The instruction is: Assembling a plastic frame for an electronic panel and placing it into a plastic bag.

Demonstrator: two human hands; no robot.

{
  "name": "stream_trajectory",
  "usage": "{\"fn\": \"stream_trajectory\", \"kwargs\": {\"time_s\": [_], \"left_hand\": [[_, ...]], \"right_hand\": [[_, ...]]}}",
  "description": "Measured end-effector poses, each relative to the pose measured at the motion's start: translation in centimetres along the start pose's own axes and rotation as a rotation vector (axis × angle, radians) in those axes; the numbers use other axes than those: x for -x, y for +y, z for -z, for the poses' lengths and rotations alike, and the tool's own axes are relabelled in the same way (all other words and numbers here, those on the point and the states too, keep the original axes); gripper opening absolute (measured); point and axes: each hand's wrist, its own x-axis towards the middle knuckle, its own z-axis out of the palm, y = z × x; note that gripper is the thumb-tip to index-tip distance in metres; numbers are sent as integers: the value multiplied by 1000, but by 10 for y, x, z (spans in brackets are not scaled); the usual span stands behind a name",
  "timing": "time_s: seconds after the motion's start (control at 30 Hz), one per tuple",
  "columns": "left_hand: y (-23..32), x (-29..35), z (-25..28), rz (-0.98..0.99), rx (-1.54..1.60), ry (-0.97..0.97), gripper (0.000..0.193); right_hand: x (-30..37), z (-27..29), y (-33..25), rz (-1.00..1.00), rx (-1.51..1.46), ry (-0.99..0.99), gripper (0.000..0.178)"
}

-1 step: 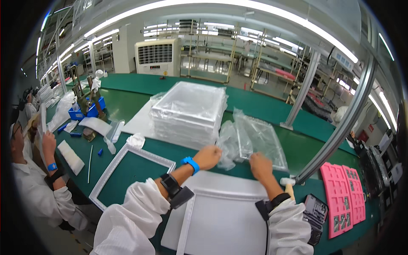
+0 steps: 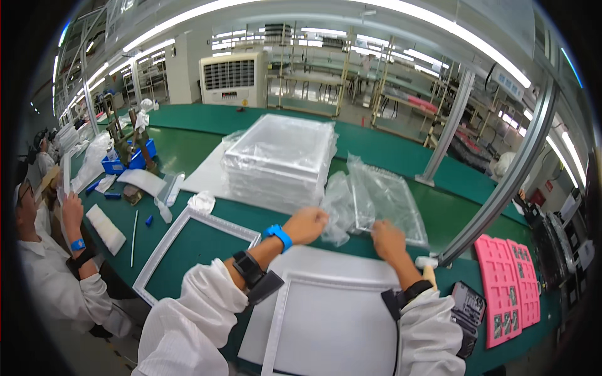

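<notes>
My left hand (image 2: 306,225) is closed, with its fingertips at the left edge of a crumpled clear plastic bag (image 2: 337,210). My right hand (image 2: 388,240) is slightly blurred, its fingers curled at the near edge of a framed panel in clear plastic (image 2: 395,203); what they hold is hidden. Beneath my forearms lies a white frame (image 2: 280,319) around a pale flat panel (image 2: 338,323), on a larger white sheet (image 2: 313,258). A tall stack of plastic-wrapped frames (image 2: 276,163) stands beyond my left hand.
An empty white frame (image 2: 153,263) lies at left; near it are a white foam piece (image 2: 105,230) and a blue bin (image 2: 135,160). At right stand a mallet (image 2: 427,266), a black tool case (image 2: 467,307), pink trays (image 2: 501,288) and a metal post (image 2: 495,188). A co-worker (image 2: 69,276) sits at far left.
My right hand has shifted very slightly down and to the right. Otherwise the view has tilted a little and the things lie as before.
</notes>
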Motion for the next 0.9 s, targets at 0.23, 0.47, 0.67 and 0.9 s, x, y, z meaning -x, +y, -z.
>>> {"fn": "stream_trajectory", "kwargs": {"time_s": [0.23,0.47,0.67,0.9], "left_hand": [[50,45,58,-45,552,-65,49],[84,70,53,-181,1024,-105,60],[126,100,75,-358,541,68,65],[93,92,91,-592,-131,616,41]], "right_hand": [[7,69,-25,53,-694,66,32],[66,157,-117,292,-756,201,45],[53,143,-115,136,-884,163,17],[45,179,-107,265,-1168,148,12]]}}
